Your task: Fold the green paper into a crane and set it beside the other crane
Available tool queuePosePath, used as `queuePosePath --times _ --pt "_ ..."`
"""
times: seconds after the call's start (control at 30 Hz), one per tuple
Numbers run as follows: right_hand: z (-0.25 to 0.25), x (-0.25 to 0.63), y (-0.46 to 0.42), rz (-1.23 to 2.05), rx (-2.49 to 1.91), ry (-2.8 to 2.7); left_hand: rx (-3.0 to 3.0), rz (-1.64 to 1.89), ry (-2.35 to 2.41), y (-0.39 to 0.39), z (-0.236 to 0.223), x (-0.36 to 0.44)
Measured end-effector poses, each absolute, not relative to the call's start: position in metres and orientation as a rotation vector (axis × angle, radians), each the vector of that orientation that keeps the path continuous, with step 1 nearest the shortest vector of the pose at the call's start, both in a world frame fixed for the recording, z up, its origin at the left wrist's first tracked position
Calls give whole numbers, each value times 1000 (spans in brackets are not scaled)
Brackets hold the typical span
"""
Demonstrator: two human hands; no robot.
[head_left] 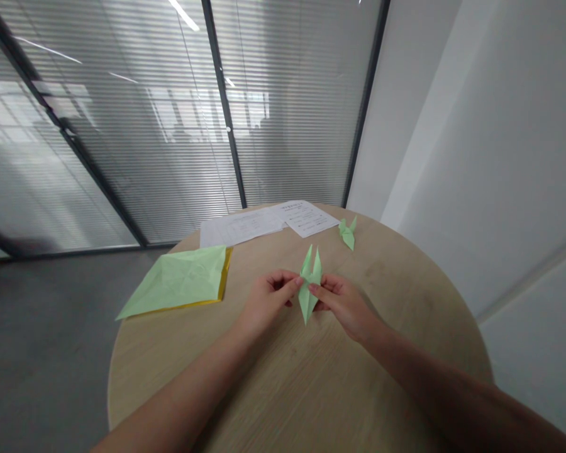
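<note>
A light green folded paper piece [310,277] with two pointed tips upward and one point downward is held over the round wooden table [311,377]. My left hand [268,299] pinches its left side with curled fingers. My right hand [342,305] pinches its right side, thumb on the paper. Both hands sit just above the tabletop near its middle.
A stack of green square sheets with a yellow sheet beneath [182,280] lies at the left. White printed pages [268,223] lie at the far edge. A small finished green paper figure [348,233] stands at the back right. Glass partition with blinds behind, white wall right.
</note>
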State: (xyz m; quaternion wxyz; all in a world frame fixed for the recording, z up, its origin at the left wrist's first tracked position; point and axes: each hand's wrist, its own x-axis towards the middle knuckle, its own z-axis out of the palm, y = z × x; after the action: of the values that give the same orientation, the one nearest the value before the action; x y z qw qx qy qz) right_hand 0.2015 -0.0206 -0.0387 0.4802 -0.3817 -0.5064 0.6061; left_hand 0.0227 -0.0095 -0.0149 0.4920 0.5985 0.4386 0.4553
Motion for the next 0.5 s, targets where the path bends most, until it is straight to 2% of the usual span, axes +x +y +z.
queuePosePath --times 0.17,0.5 --pt "-46 203 -20 1242 -1004 -1408 1532 1301 1122 -12 -13 21" --pt "-43 201 -28 1008 -1092 -1569 1736 1355 1212 -19 -8 22"
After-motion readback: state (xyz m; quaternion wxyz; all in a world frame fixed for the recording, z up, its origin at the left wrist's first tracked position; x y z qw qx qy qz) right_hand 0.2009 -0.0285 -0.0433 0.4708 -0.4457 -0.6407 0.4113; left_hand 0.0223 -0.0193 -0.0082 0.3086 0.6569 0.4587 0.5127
